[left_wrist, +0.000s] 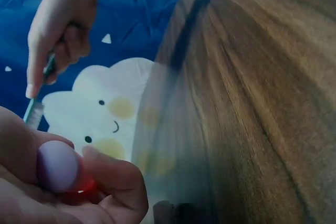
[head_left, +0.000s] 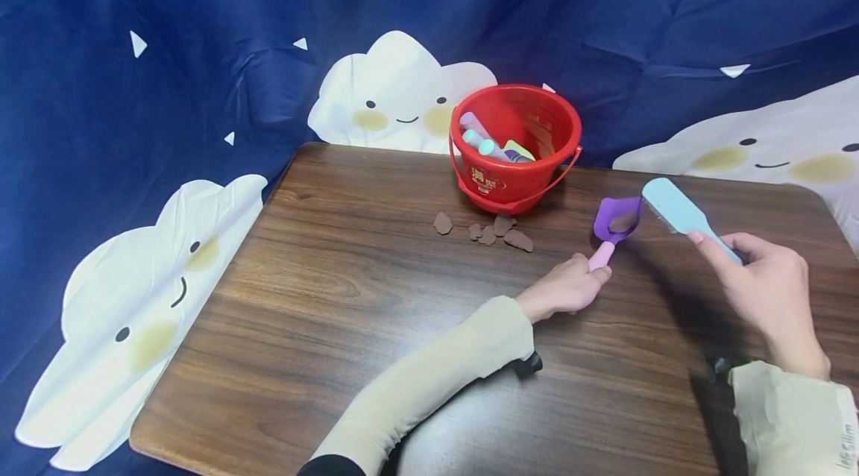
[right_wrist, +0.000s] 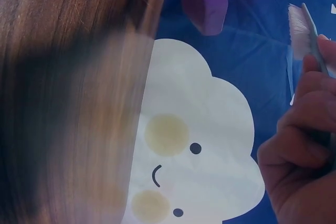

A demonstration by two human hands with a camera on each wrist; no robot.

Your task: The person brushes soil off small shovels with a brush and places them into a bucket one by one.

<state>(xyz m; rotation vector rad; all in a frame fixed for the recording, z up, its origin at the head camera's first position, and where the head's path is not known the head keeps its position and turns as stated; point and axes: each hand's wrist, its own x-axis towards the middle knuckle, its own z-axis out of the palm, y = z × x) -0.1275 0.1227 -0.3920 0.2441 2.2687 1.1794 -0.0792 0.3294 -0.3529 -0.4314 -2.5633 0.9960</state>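
My left hand [head_left: 569,286] grips the pink handle of a small purple toy shovel [head_left: 606,218]. A brown clay-like lump [head_left: 623,222] lies in its scoop. The handle's rounded lilac end [left_wrist: 58,166] shows inside the curled fingers in the left wrist view. To the right, my right hand [head_left: 772,286] holds a light blue brush [head_left: 674,207] by its handle, above the table. In the right wrist view the white bristles [right_wrist: 299,32] face left, toward the shovel. The brush head stands just right of the scoop; whether they touch I cannot tell.
A red bucket [head_left: 493,189] with several pastel-handled tools in it stands at the table's back edge. In front of it lie several flat brown pieces [head_left: 518,240] on the wooden table [head_left: 322,274]. Behind hangs a blue cloth [head_left: 221,6] with printed clouds.
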